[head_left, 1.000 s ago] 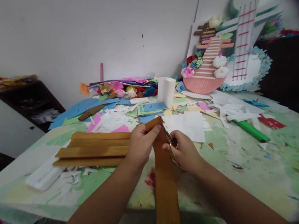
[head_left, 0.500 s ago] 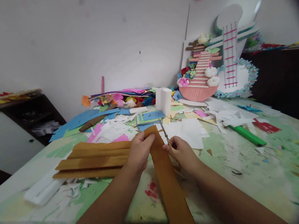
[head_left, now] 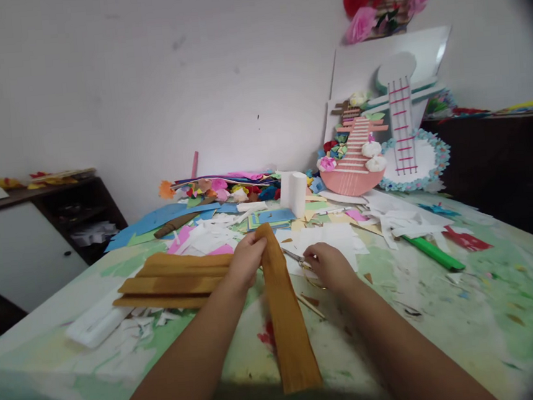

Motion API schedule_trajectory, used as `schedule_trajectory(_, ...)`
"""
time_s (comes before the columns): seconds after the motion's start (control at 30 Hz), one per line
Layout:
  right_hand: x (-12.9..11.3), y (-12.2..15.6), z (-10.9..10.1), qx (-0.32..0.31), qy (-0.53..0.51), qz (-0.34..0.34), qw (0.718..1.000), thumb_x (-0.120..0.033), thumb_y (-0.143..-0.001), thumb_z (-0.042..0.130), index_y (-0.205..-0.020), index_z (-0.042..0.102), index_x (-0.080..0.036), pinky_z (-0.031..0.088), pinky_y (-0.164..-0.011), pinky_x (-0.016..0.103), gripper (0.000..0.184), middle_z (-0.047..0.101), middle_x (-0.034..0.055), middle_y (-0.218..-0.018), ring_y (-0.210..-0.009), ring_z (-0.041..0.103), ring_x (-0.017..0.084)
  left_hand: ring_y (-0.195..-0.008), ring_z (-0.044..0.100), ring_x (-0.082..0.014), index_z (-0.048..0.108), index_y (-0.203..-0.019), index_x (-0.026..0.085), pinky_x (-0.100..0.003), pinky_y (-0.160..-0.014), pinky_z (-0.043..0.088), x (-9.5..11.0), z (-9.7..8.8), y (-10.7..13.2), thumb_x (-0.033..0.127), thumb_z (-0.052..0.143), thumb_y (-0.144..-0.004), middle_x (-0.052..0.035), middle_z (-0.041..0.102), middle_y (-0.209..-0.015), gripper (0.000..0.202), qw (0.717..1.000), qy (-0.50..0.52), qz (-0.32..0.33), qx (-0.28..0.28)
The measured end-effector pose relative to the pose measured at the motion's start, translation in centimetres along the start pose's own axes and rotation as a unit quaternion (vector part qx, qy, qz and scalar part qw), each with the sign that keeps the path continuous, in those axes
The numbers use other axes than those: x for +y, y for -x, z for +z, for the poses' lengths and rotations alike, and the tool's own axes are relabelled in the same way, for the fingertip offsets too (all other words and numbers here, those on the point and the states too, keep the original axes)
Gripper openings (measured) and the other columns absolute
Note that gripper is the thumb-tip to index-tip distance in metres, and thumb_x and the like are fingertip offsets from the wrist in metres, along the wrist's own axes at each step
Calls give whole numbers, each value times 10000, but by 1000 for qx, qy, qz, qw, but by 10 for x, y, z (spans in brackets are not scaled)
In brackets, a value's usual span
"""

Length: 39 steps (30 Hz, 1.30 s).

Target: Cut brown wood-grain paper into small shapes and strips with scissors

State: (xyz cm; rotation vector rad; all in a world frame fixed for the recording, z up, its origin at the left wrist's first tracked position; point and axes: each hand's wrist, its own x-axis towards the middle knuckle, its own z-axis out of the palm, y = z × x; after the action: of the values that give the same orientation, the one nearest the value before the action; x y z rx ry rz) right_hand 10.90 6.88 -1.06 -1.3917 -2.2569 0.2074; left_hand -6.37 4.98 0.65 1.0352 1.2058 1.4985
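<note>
My left hand (head_left: 248, 262) pinches the top end of a long brown crepe-paper strip (head_left: 287, 322), thumb on its face. The strip hangs down toward the table's front edge, its lower end loose. To its right, my right hand (head_left: 332, 267) is curled at a pair of scissors (head_left: 294, 255), low over the white paper; the blades point left, toward the strip. One handle loop shows below the fingers, and the grip is partly hidden. Folded brown crepe paper (head_left: 175, 282) lies left of my left hand, partly behind the forearm.
A white roll (head_left: 299, 194) stands mid-table among paper scraps and coloured sheets. A green roll (head_left: 434, 252) lies to the right, a long white object (head_left: 91, 324) to the left. Decorated cardboard instruments (head_left: 354, 167) lean at the back right. A thin stick (head_left: 311, 307) lies near the strip.
The scissors have gone from upright beside the strip to low and nearly flat, apart from it. My right hand has lowered with them. The strip's lower end has come into view.
</note>
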Motion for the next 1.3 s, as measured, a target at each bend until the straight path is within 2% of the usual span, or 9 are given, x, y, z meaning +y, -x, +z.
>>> schedule_trajectory(0.17,-16,7,-2,-31,-30,-113,993,-311,-783,449,-845,603,-215,370,-675,230,192,605,19,-801,-764,525,134,-553,547,-138,595,-718,144,-229,-504,407,-3,-13,-9,220,557,-555,-15,621,-639,184,999,-41,11,-1)
schedule_trajectory(0.3,-23,13,4,-26,-48,-189,980,-226,-731,522,-1028,540,-231,352,-781,292,298,561,58,-975,-913,476,174,-555,546,-149,599,-740,144,-232,-489,395,-6,-17,-11,234,550,-562,-20,617,-632,205,998,-63,12,17)
schedule_trajectory(0.5,-31,12,16,-42,-204,-50,977,-302,-762,426,-890,580,-180,395,-669,279,234,609,44,-803,-730,536,153,-548,522,-132,588,-682,148,-225,-500,378,-4,-9,-4,242,533,-586,-5,597,-614,145,995,-87,42,27)
schedule_trajectory(0.7,-35,13,20,-78,-272,11,959,-302,-691,464,-680,607,-178,390,-534,231,189,607,-9,-630,-586,538,128,-599,537,-131,573,-771,156,-225,-544,397,5,-2,9,299,558,-611,-1,601,-672,215,994,-79,70,1)
schedule_trajectory(0.83,-34,10,18,-63,-312,35,947,-324,-716,410,-707,578,-162,393,-506,212,233,574,-16,-587,-537,518,103,-565,554,-149,564,-814,152,-255,-521,414,5,-1,13,323,577,-608,-22,619,-685,269,996,-64,5,-66)
schedule_trajectory(0.93,-29,6,16,-36,-318,56,946,-344,-742,358,-752,550,-141,412,-520,215,280,567,2,-605,-539,516,99,-530,550,-148,600,-736,130,-251,-506,397,4,-1,12,295,601,-585,-34,622,-635,224,987,-82,-62,-125)
schedule_trajectory(1.03,-23,3,13,-20,-296,64,953,-358,-764,323,-861,530,-126,425,-551,226,325,590,31,-690,-580,531,105,-555,553,-149,622,-700,129,-241,-514,385,7,0,15,264,607,-573,-41,629,-649,186,983,-90,-67,-144)
schedule_trajectory(1.2,-24,7,6,-33,-194,15,980,-337,-737,425,-944,536,-167,393,-693,277,291,596,57,-845,-771,532,152,-643,566,-167,600,-779,141,-244,-558,407,19,-13,45,219,610,-564,-38,627,-715,229,993,-114,4,-36)
schedule_trajectory(1.3,-28,13,3,-90,-113,-42,989,-334,-577,621,-796,595,-177,358,-733,306,272,592,79,-860,-846,510,211,-605,572,-164,499,-969,170,-274,-547,435,15,-26,72,248,591,-597,-32,609,-748,391,998,-39,-41,1)
